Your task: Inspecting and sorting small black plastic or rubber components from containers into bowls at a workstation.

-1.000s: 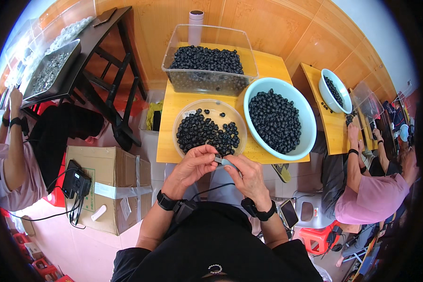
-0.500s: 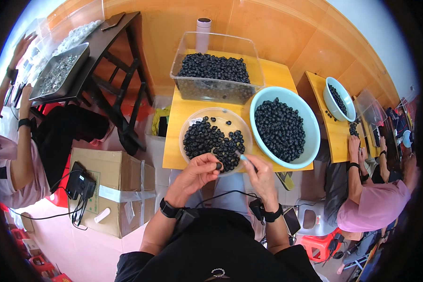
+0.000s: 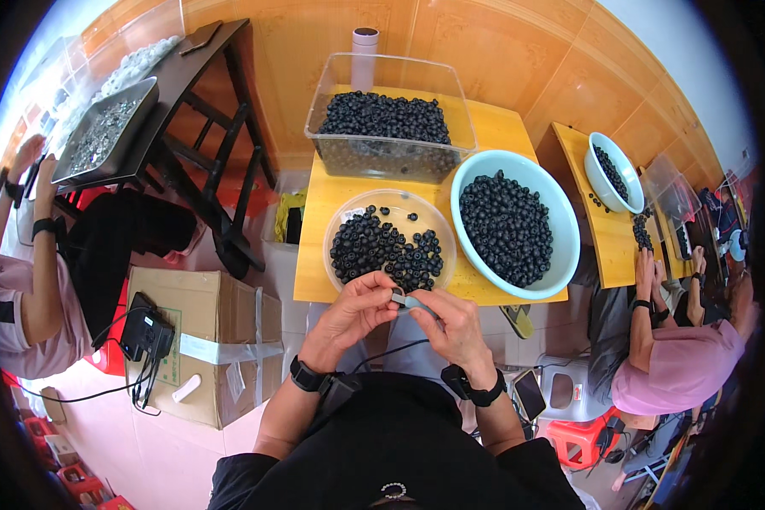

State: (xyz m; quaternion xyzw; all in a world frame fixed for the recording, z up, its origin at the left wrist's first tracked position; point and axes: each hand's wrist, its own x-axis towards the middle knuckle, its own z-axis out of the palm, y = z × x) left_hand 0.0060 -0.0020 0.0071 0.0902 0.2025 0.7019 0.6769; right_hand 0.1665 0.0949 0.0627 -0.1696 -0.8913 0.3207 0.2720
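Over the near edge of a clear round tray [image 3: 444,223], my two hands meet. My left hand [image 3: 357,313] pinches a small round black part [image 3: 396,291], mostly hidden by fingers and tool. Between thumb and fingers of my right hand [image 3: 452,325] is a small hand tool [image 3: 411,301] with a flat grey tip and pale blue handle, its tip against the part. Loose black parts [image 3: 374,246], bead-like with holes, lie in the tray. To its right stands a pale blue basin [image 3: 572,246] heaped with similar parts.
A clear plastic bin [image 3: 391,161] of black parts stands at the back of the yellow table [image 3: 313,263], a pink bottle [image 3: 364,61] behind it. A taped cardboard box [image 3: 197,340] is at my left. Co-workers sit on both sides; a cable crosses near my lap.
My right hand has moved left and brought the tool's tip from above the tray to the black part in my left hand. My left hand has barely moved.
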